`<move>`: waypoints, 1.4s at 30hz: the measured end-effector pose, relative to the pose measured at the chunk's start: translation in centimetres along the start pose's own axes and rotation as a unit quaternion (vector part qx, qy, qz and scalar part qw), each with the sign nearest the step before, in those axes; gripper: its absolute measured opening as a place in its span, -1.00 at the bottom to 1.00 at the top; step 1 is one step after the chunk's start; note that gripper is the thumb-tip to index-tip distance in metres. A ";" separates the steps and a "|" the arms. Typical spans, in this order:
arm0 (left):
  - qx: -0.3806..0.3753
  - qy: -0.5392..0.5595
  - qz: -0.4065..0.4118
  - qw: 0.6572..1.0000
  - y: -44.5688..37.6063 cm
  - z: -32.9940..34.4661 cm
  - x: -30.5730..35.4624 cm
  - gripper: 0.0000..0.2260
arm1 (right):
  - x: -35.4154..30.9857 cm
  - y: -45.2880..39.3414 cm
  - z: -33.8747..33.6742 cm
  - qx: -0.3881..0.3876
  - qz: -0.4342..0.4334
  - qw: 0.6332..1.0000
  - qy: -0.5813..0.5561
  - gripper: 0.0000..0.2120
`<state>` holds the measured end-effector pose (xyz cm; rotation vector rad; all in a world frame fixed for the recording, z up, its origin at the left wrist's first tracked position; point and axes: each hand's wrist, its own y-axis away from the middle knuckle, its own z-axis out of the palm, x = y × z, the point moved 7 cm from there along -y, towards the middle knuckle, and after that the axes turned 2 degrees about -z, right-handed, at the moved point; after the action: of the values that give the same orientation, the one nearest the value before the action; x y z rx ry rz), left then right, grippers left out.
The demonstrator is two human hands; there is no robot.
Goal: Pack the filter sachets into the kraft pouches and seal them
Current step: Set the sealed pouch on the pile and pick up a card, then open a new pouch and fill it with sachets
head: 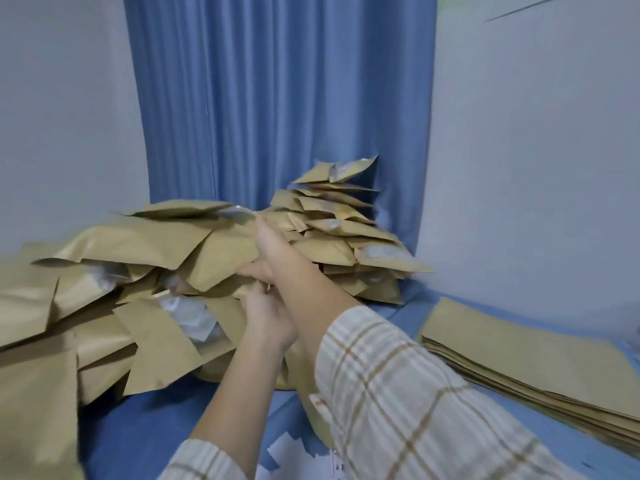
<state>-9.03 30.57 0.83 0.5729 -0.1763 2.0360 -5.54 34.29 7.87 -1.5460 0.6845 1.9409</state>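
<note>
Up against the blue pleated curtain (277,98), a loose heap of tan kraft paper pouches (145,271) (too many to count) crowded the blue table (145,420), leaving bare room only in front, while the right hand (273,247) pinched one blurred pouch (187,209) atop it and the left hand (266,317) gripped among others, a flat stack (526,355) lying well apart.

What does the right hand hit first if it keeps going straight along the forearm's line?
The right hand points up and away, already at the heap of kraft pouches. It would likely push into the blurred pouch on top, then the blue curtain behind. Depth is unclear.
</note>
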 end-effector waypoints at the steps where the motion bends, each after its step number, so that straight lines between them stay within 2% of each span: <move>1: -0.042 0.028 -0.028 0.998 0.1 0.3 -0.9 -0.59 | 0.3 0.5 -0.4 -0.011 0.009 1.000 -0.012 -0.54; 4: -0.044 0.052 -0.063 0.996 0.0 0.1 -3.0 -0.63 | 1.2 1.1 -2.9 0.009 0.006 1.000 -0.013 -0.60; 9: 0.011 -0.049 -0.040 0.998 1.4 0.8 -6.9 -0.69 | 2.0 2.8 -8.8 0.048 0.004 0.995 -0.088 -0.58; 12: -0.004 -0.030 -0.110 0.993 1.9 1.7 -12.0 -0.74 | 2.6 4.6 -14.2 0.104 -0.013 0.992 -0.074 -0.63; 15: -0.004 -0.049 -0.161 0.986 2.0 2.5 -18.1 -0.71 | 3.4 6.9 -20.5 0.165 -0.031 0.985 -0.045 -0.74; 17: -0.016 -0.060 -0.181 0.982 2.3 3.3 -21.8 -0.70 | 3.9 8.4 -24.5 0.196 -0.026 0.980 -0.035 -0.89; 19: -0.027 -0.079 -0.198 0.977 2.3 4.0 -25.2 -0.72 | 4.5 9.9 -28.6 0.241 -0.027 0.970 0.010 -0.85; 21: -0.033 -0.100 -0.223 0.969 2.3 4.5 -28.3 -0.74 | 5.1 11.1 -32.4 0.279 -0.027 0.954 0.103 -0.82; 22: -0.033 -0.110 -0.237 0.965 2.3 4.6 -29.7 -0.73 | 5.4 11.6 -34.2 0.291 -0.031 0.938 0.185 -0.83; 24: -0.035 -0.129 -0.251 0.959 2.1 4.6 -32.2 -0.72 | 5.8 12.5 -36.9 0.283 -0.042 0.882 0.374 -0.82; 28: -0.005 -0.162 -0.241 0.957 1.0 3.5 -34.6 -0.69 | 7.7 13.1 -41.1 0.227 -0.053 0.733 0.639 -0.63; 30: 0.022 -0.154 -0.246 0.957 0.5 2.6 -34.9 -0.73 | 9.8 13.0 -43.4 0.195 0.005 0.658 0.727 -0.50; 33: 0.046 -0.162 -0.267 0.949 0.2 1.4 -35.0 -0.77 | 12.6 13.3 -46.1 0.202 0.090 0.615 0.757 -0.29; 35: 0.049 -0.169 -0.268 0.947 0.0 0.9 -35.3 -0.64 | 13.1 13.5 -46.3 0.224 0.078 0.582 0.777 -0.32; 36: 0.044 -0.162 -0.266 0.949 -0.1 0.9 -35.5 -0.62 | 12.9 13.7 -45.8 0.230 0.054 0.563 0.792 -0.38; 39: 0.014 -0.148 -0.267 0.952 -0.3 1.4 -36.3 -0.81 | 11.8 14.4 -43.4 0.217 -0.056 0.522 0.823 -0.58; 40: 0.001 -0.150 -0.269 0.951 -0.1 1.8 -36.4 -0.82 | 10.9 15.1 -42.5 0.231 -0.103 0.504 0.826 -0.58; 42: -0.030 -0.182 -0.272 0.944 0.5 2.6 -36.3 -0.77 | 9.8 16.6 -41.2 0.278 -0.179 0.505 0.797 -0.52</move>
<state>6.40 0.93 -13.70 0.8523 -0.2655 1.3745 9.65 -4.99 -9.36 -2.3040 1.2390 -0.5932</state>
